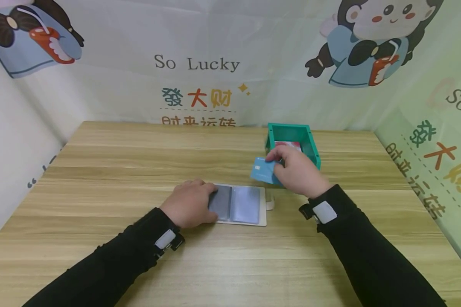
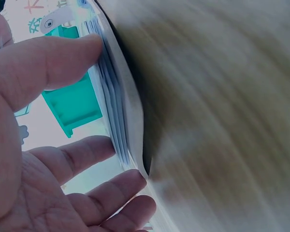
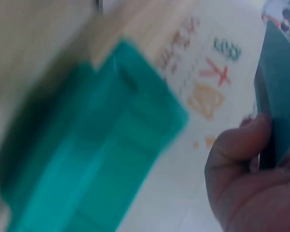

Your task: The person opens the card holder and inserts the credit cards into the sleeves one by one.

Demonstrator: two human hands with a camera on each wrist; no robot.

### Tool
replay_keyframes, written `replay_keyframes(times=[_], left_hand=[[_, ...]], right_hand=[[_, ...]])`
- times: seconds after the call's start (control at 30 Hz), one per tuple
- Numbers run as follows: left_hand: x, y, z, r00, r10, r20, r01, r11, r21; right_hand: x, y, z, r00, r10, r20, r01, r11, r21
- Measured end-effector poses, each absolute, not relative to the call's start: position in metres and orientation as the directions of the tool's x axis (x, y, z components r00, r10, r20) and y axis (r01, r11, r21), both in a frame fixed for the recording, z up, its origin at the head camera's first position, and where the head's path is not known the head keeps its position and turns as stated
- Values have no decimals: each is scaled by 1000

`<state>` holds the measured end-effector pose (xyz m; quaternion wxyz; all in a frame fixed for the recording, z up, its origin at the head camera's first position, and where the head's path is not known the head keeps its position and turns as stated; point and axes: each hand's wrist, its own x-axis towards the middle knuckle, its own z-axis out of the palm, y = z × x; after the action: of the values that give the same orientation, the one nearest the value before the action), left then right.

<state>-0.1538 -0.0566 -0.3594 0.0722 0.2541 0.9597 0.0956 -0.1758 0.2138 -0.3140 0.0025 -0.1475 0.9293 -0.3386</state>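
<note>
A blue bank card (image 1: 263, 170) with a chip is pinched between the thumb and fingers of my right hand (image 1: 297, 170), just in front of the green box (image 1: 315, 147). In the right wrist view the card (image 3: 282, 92) stands nearly edge-on above the thumb. A card holder (image 1: 246, 204) with clear plastic sleeves lies spread on the table. My left hand (image 1: 190, 202) rests at its left side, thumb and fingers on the sleeves. The left wrist view shows the stacked sleeves (image 2: 108, 101) edge-on, with the thumb and fingertips against them.
Inside the green box lies a reddish card (image 1: 292, 144). The holder's strap tab (image 1: 269, 201) sticks out to the right. The wooden table (image 1: 138, 149) ends at a printed cloth backdrop (image 1: 119, 76), with cloth walls on both sides.
</note>
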Motion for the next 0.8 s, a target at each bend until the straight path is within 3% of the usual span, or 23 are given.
replay_keyframes(times=[0.2, 0.43, 0.8], left_hand=[[-154, -56, -361, -863, 496, -89, 469, 855, 219], [-154, -56, -362, -864, 494, -97, 465, 857, 223], [-155, -57, -362, -862, 497, -101, 466, 855, 227]], right_hand=[[-169, 189, -334, -911, -408, -61, -287, 734, -616], [-167, 172, -348, -866, -471, -168, -281, 736, -616], [-165, 171, -356, -804, -551, -223, -337, 732, -592]])
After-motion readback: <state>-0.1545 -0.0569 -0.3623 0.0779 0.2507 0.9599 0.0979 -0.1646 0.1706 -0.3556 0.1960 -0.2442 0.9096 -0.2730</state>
